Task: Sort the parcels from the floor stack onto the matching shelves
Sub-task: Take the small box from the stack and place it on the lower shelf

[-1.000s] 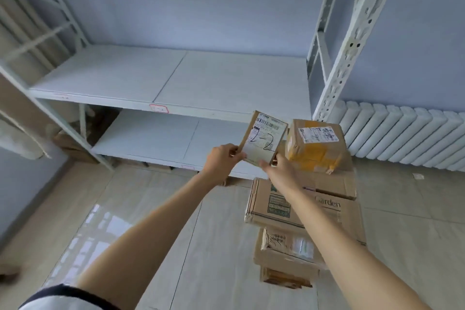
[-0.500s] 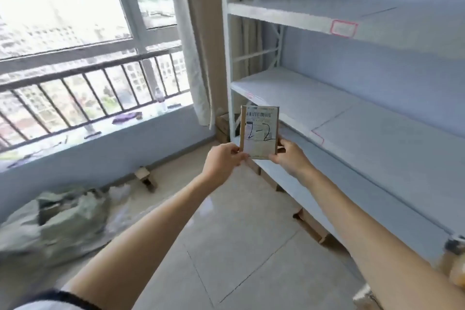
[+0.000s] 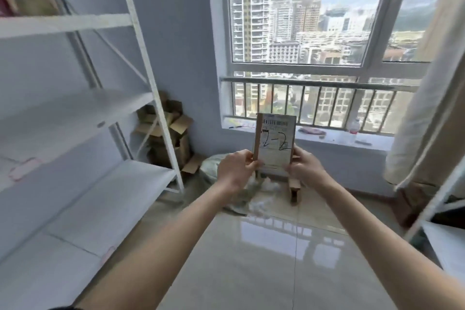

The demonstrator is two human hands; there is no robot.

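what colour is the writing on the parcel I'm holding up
Black: "2-2" is handwritten in marker on the parcel's white label, seen in the head view.

Large window straight ahead, with high-rise towers and a hazy sky behind the glass. Grey metal railing across its lower part, vertical bars beneath. White windowsill carrying a small clear bottle near its right end and a few flat, blurred bits along it. Beige curtain hanging at the right edge. Heap of opened cardboard boxes in the corner against the pale blue wall. Crumpled grey-green bag with white wrapping scraps on the glossy tiled floor under the sill, a small wooden block just beside.
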